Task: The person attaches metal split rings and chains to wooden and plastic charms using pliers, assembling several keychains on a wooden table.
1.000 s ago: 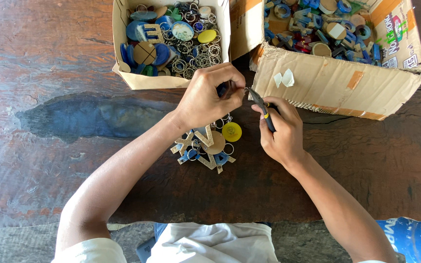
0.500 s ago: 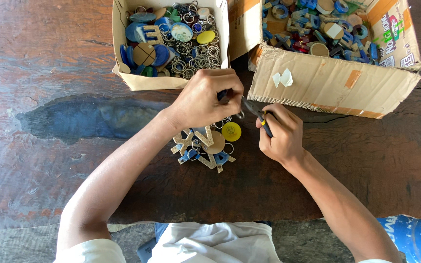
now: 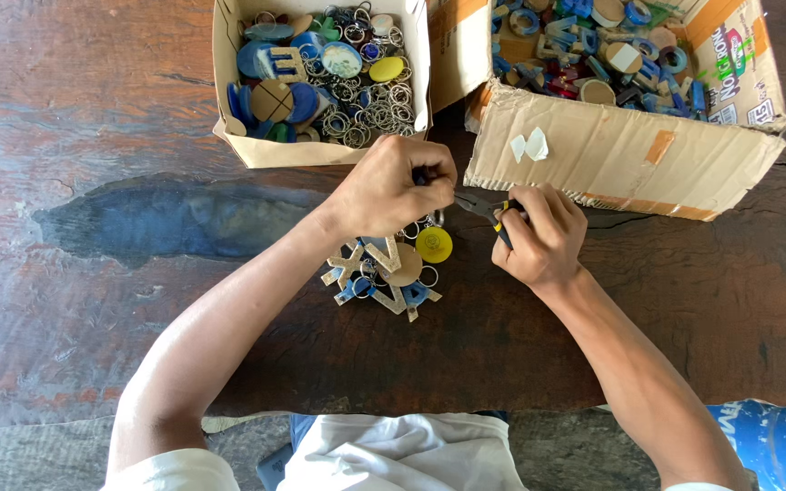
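At the middle of the dark wooden tabletop (image 3: pixel 93 109), just in front of two cardboard boxes, a pair of pliers (image 3: pixel 482 207) with a black-and-yellow handle points left from the right hand (image 3: pixel 540 238), whose grip is clenched around that handle. The plier tips reach the left hand (image 3: pixel 391 188), which is curled tight with its fingertips pinched on something small; what it pinches is too hidden to tell. Just below the left hand lies a small pile of keychains (image 3: pixel 386 268): wooden letter shapes, blue pieces, metal rings and a round yellow disc (image 3: pixel 433 244). Behind the hands, the smaller open box (image 3: pixel 320 150) holds loose key rings and coloured discs. To its right, the larger cardboard box (image 3: pixel 629 159) holds more letters and round pieces, mostly blue and tan. A blue container (image 3: pixel 757 436) shows at the lower right edge.
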